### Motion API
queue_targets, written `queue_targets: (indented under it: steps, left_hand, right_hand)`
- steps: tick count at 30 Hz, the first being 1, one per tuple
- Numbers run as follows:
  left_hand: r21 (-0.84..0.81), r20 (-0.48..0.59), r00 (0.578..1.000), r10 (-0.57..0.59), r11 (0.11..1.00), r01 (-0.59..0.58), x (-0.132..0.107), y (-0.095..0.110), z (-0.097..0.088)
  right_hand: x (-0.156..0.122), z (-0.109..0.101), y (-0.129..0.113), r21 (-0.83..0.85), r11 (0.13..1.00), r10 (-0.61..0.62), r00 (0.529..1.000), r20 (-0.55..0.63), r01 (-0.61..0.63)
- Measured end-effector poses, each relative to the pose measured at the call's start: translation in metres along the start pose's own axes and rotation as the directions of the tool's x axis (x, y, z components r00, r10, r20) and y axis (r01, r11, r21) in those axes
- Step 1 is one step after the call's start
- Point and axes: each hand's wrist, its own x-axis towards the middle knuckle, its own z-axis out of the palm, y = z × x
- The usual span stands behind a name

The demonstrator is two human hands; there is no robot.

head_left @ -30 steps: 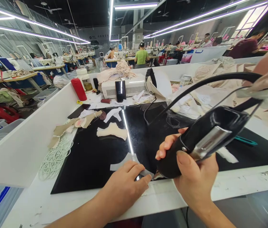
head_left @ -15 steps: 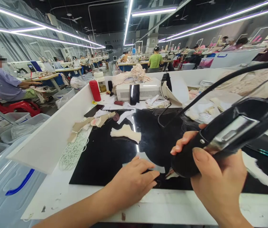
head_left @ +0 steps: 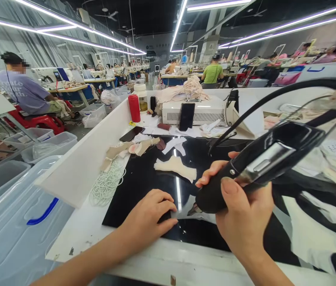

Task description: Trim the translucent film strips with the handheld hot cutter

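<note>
My right hand is wrapped round a black corded hand tool with a silver lever on its side. Its narrow metal tip points down at a thin translucent strip on the glossy black board. At the strip's left end rests my left hand, palm down. Its fingers are bent and the thumb stands apart from the index finger; the fingertips touch or nearly touch the strip. A cream fabric piece lies just beyond. The tool and right hand hide the strip's right part.
Pale green elastic loops and fabric scraps lie left of the board. Behind stand a red bottle, a phone and a white vented box. Cream pieces lie at right. A low white wall borders the table.
My view has turned left. My right hand has brought the tool leftward, its tip now at the strip. My left hand has shifted toward the strip's left end.
</note>
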Motion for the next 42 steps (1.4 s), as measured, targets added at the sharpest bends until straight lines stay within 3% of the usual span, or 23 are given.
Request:
queue_targets:
  steps: [5, 19, 33, 42]
  left_hand:
    - [-0.056, -0.040, 0.998, -0.046, 0.997, 0.044, 0.001, 0.002, 0.003]
    - [-0.061, -0.035, 0.999, 0.007, 0.998, -0.009, 0.001, 0.003, 0.007]
    - [0.063, -0.041, 0.992, 0.116, 0.992, -0.113, -0.012, 0.006, -0.006]
    - [0.249, -0.100, 0.959, 0.267, 0.939, -0.235, -0.022, 0.003, 0.003]
  right_hand:
    - [0.001, 0.011, 0.005, 0.036, 0.999, -0.013, 1.000, -0.005, 0.013]
    - [-0.009, 0.013, 0.011, 0.054, 0.999, -0.003, 1.000, 0.008, 0.003]
    - [-0.010, 0.006, 0.015, 0.052, 0.998, -0.044, 0.999, 0.004, 0.044]
    - [-0.009, 0.011, 0.016, 0.049, 0.998, -0.041, 0.999, 0.000, 0.041]
